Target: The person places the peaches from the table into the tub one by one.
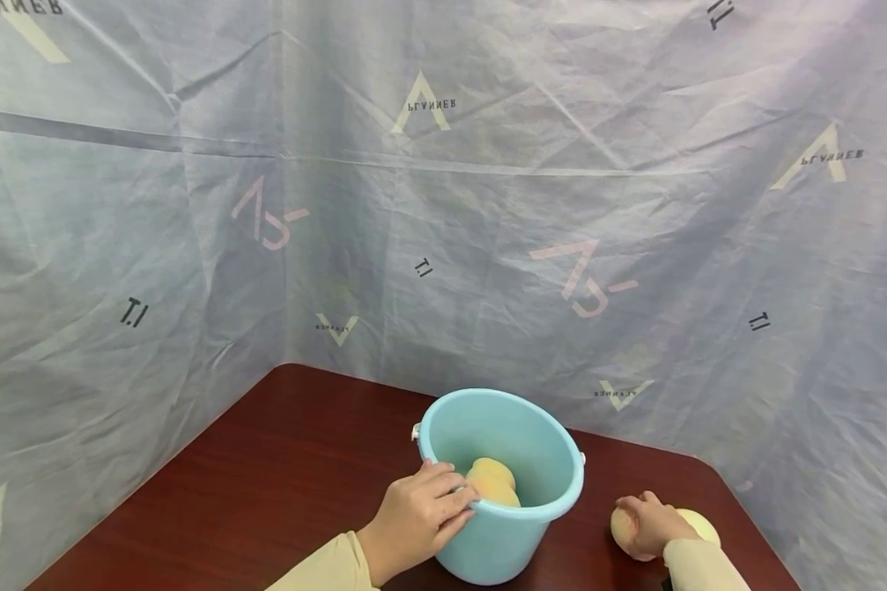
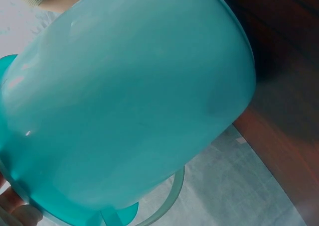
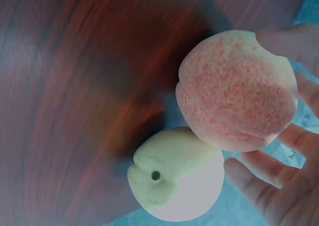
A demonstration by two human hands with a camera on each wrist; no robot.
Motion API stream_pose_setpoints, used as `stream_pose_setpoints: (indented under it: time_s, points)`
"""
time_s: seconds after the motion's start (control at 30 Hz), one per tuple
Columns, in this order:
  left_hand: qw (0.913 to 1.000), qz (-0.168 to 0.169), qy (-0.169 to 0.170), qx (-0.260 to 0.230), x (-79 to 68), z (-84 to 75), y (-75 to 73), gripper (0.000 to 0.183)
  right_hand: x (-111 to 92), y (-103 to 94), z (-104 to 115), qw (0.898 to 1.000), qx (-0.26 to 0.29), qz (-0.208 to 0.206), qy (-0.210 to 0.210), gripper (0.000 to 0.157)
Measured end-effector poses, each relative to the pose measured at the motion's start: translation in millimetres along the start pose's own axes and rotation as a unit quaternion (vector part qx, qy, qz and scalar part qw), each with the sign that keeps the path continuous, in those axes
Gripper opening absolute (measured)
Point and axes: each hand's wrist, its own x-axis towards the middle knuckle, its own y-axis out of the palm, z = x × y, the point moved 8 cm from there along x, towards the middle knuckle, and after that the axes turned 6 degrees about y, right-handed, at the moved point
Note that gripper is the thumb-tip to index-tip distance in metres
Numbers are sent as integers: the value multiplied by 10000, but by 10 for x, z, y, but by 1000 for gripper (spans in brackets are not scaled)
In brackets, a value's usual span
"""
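A light blue bucket (image 1: 488, 546) stands on the table, and my left hand (image 1: 417, 517) grips its near rim. Its outer wall (image 2: 129, 96) fills most of the left wrist view, with fingertips (image 2: 27, 213) at the rim. Inside the bucket lie yellowish peaches (image 1: 494, 484), partly hidden by the rim and fingers. To the right of the bucket, my right hand (image 1: 654, 525) holds a peach between thumb and fingers. In the right wrist view this peach (image 3: 234, 91) is speckled red. A paler peach (image 3: 174, 171) with a dark stem hole lies right beside it.
The dark red wooden table (image 1: 303, 460) ends at a rounded corner on the right. Grey printed cloth (image 1: 443, 205) hangs as walls behind and at both sides. A bucket handle (image 2: 172, 198) curves out below the bucket in the left wrist view.
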Motion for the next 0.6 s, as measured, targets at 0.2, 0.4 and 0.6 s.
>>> stream_pose_setpoints:
  time_s: [0.2,0.4,0.6]
  points:
    - [10000,58,-22,51,6,15,18,26,99,77,-58,9985,174,412,307,57]
    - [10000,19,-7,53,-10,-7,17,30,115,285,-80,9953,84,897,344,50]
    - [10000,-29,-22,-5,-1,14,24,28,13,294,1,9942,295,966,358,43]
